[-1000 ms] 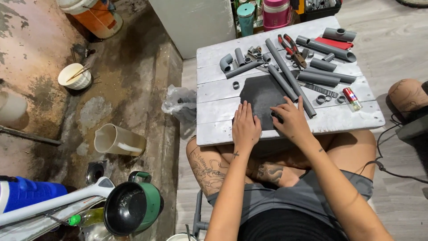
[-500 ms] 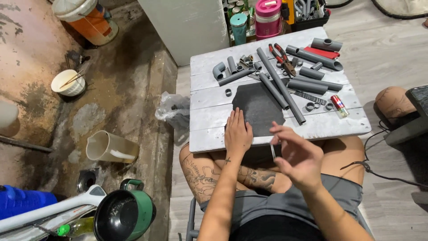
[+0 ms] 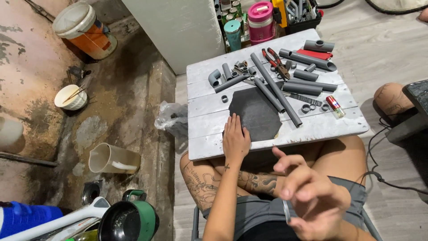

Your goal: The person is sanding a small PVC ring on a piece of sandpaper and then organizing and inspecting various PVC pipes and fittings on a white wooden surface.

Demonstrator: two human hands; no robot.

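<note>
My left hand [image 3: 235, 140] lies flat, fingers together, on the near edge of a dark grey abrasive sheet [image 3: 257, 109] that rests on a white wooden board [image 3: 314, 127] across my lap. My right hand [image 3: 314, 198] is raised close to the camera, above my lap, and pinches a thin grey pipe ring [image 3: 286, 210] between its fingers. Long grey pipes [image 3: 275, 88] lie slantwise beside the sheet, their near ends on its right edge.
The board's far half holds shorter grey pipes [image 3: 307, 87], an elbow fitting [image 3: 214, 76], red-handled pliers [image 3: 276, 60], loose rings [image 3: 306, 107] and a small red can [image 3: 334, 106]. On the stained floor to the left are a beige jug [image 3: 111, 158], a green pot [image 3: 131, 219], a bowl [image 3: 71, 97] and a bucket [image 3: 84, 27].
My right hand has lifted off the dark sheet and drawn back towards me with the grey ring in its fingers. My left hand stays flat on the sheet.
</note>
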